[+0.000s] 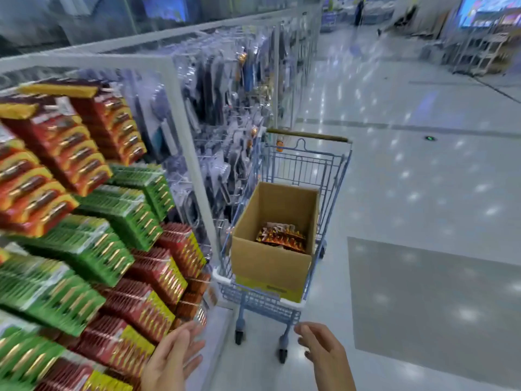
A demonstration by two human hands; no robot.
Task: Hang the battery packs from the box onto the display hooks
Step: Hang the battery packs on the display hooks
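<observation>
Cart: here's our landmark, a blue wire shopping cart [304, 165] parked in the aisle, brown handle [307, 135] at its far end, black wheels down on the floor.
Box: an open cardboard box [270, 261] sits inside the cart's basket at the near end, top wide open, with a yellow band along the bottom of its front face.
Battery packs: there they are, a small heap of red-and-orange battery packs [282, 235] lying at the bottom of the box, so inside the cart, toward the box's far right side.
Display: left of the cart, a display [93, 244] crammed with hanging stock; the picture is blurred here and the hooks themselves cannot be made out under the goods.
Red packs: rows of red packs [56, 153] high up, and more low down, all to the cart's left.
Green packs: bands of green packs [121, 210] between the red rows, left of the cart.
Left hand: the left hand [172, 359] is in front of the cart and to its left, just beside the lowest red rows, fingers straight and spread, holding nothing.
Right hand: the right hand [324, 351] hovers at the cart's near end, by its lower frame, fingers loosely curled, nothing in its grasp.
Post: a white upright post [191, 153] marks the display's corner, just left of the cart.
Side rack: beyond that post, alongside the cart's left flank, clear-wrapped goods [225, 108] hang in blurred rows.
Floor: pale glossy floor [423, 179] to the cart's right, with a darker grey patch [437, 306] nearer the camera.
</observation>
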